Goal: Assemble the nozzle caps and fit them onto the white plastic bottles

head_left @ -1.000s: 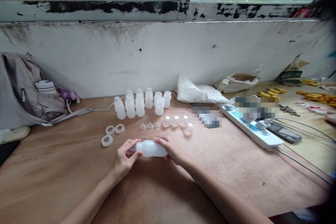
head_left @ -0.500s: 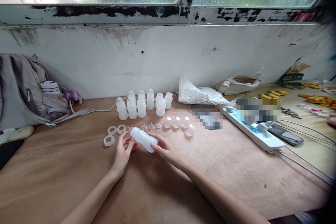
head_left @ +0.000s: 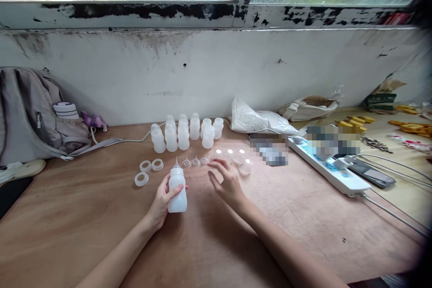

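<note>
My left hand (head_left: 165, 199) is wrapped round a white translucent baby bottle (head_left: 177, 195), held nearly upright with a clear nipple (head_left: 176, 163) pointing up from its neck. Off to the right, my right hand (head_left: 227, 182) hovers with its fingers apart and nothing in them. Its fingertips are close to a short row of clear nipples (head_left: 195, 162) and to several clear round caps (head_left: 245, 169) on the table. Left of the held bottle lie three translucent rings (head_left: 141, 179). Several white bottles (head_left: 171, 138) stand in a group farther back, some with clear tops, others open-necked.
A white power strip (head_left: 329, 166) with plugs and cables runs along the table's right part, beside a phone (head_left: 371, 173). White plastic packaging (head_left: 251, 119) lies against the wall. A grey backpack (head_left: 30, 112) stands at the left. Yellow pieces (head_left: 413, 128) lie far right.
The bottle has turned from lying tilted between both hands to nearly upright in my left hand. My right hand has let go of it and moved right and up, its fingers opening.
</note>
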The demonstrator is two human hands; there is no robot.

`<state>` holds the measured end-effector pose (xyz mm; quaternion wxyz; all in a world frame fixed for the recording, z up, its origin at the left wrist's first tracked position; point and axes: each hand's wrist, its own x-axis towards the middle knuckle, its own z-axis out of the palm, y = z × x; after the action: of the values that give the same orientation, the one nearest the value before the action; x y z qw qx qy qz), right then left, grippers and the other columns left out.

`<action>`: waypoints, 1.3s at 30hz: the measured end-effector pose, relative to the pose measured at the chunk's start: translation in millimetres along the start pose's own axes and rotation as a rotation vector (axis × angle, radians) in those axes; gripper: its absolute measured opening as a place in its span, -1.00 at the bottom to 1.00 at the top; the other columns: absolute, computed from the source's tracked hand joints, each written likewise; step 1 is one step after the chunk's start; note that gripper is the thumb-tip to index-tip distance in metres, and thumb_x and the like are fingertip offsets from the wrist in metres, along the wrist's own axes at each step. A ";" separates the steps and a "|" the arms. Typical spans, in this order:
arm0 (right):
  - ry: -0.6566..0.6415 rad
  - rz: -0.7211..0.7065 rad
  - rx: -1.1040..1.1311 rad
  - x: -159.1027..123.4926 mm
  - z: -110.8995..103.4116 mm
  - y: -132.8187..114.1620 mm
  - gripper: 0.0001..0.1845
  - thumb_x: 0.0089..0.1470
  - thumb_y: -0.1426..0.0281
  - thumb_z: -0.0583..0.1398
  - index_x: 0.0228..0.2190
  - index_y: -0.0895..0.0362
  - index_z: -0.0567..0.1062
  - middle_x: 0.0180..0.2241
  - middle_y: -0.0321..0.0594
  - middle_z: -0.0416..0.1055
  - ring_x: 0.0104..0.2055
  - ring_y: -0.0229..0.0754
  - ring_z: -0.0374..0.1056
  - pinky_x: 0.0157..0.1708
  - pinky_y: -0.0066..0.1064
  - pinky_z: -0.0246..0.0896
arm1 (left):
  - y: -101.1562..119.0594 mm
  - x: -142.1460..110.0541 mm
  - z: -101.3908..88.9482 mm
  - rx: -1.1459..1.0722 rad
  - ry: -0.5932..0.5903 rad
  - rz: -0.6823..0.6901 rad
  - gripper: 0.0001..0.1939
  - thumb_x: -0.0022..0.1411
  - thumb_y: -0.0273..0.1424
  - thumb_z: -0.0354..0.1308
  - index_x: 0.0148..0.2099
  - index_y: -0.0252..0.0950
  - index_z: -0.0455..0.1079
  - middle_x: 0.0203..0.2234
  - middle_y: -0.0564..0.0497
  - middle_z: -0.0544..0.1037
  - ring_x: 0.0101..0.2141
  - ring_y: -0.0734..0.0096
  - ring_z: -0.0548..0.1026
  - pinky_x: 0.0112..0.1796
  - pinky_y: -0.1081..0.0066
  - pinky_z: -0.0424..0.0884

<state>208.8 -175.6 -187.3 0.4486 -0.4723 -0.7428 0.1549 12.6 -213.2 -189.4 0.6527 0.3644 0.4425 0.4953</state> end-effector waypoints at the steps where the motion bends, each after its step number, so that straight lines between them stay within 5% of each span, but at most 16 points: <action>1: 0.081 0.013 -0.097 5.3 -5.3 8.4 -0.79 0.02 0.43 0.07 -0.25 0.13 0.41 -0.15 -0.05 0.24 -0.09 -0.06 0.20 -0.09 -0.18 0.13 | 0.4 0.1 -0.1 0.004 0.003 0.004 -0.48 -0.01 -0.31 0.22 0.01 -0.29 0.19 -0.21 -0.09 0.40 -0.19 0.20 0.44 -0.31 0.39 0.40; 8: 0.363 0.263 -0.469 32.0 -54.9 49.7 -0.80 -0.02 0.32 0.05 -0.38 0.17 0.38 -0.32 -0.09 0.26 -0.25 -0.07 0.24 -0.25 -0.27 0.14 | 6.0 -2.9 2.1 0.030 0.059 0.035 -0.35 -0.02 -0.31 0.21 0.12 -0.11 0.07 -0.31 0.05 0.38 -0.41 0.41 0.45 -0.40 0.43 0.40; 14: 0.046 0.616 -0.635 32.8 -73.1 59.2 -0.67 -0.05 0.11 0.03 -0.46 0.12 0.34 -0.40 -0.13 0.34 -0.35 -0.06 0.28 -0.44 -0.34 0.06 | 5.3 -3.1 1.3 0.049 0.074 0.017 -0.33 -0.05 -0.29 0.23 0.10 -0.15 0.05 -0.26 0.00 0.39 -0.41 0.43 0.41 -0.42 0.42 0.40; 22: -0.146 0.595 -0.649 29.5 -66.4 58.4 -0.68 -0.08 0.13 0.09 -0.43 0.14 0.38 -0.41 -0.11 0.39 -0.33 -0.05 0.31 -0.45 -0.37 0.06 | 4.6 -0.5 -1.3 0.291 0.016 0.122 -0.55 -0.03 -0.27 0.20 -0.06 -0.26 0.28 -0.23 -0.04 0.44 -0.22 0.28 0.40 -0.26 0.39 0.35; 25: -0.070 0.556 -0.476 32.1 -64.4 48.0 -0.67 -0.09 0.12 0.11 -0.50 0.15 0.40 -0.54 -0.18 0.36 -0.45 -0.12 0.29 -0.49 -0.39 0.05 | 1.0 1.8 -3.4 0.397 -0.002 0.207 -0.53 -0.06 -0.29 0.23 -0.06 -0.30 0.30 -0.19 -0.09 0.45 -0.14 0.21 0.38 -0.14 0.32 0.28; 31: -0.090 0.442 0.273 30.5 -47.9 21.0 -0.57 -0.09 0.02 0.10 -0.50 0.16 0.38 -0.72 -0.40 0.12 -0.70 -0.35 0.05 -0.69 -0.48 -0.05 | -8.0 3.7 -8.9 0.556 0.017 0.253 -0.58 -0.10 -0.29 0.25 -0.15 -0.29 0.32 -0.26 -0.10 0.48 -0.21 0.18 0.42 -0.23 0.31 0.34; 39: -0.184 0.422 0.458 17.8 -21.6 10.0 -0.65 -0.03 0.11 0.12 -0.49 0.17 0.38 -0.70 -0.42 0.11 -0.71 -0.40 0.04 -0.74 -0.54 -0.08 | -5.7 3.6 -9.9 0.622 0.033 0.307 -0.61 -0.11 -0.29 0.26 -0.18 -0.25 0.35 -0.27 -0.06 0.50 -0.23 0.22 0.43 -0.25 0.37 0.34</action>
<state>229.3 -159.7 -172.7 0.4322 -0.4864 -0.6118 0.4497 5.6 -210.7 -198.7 0.4210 0.6000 0.5230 0.4350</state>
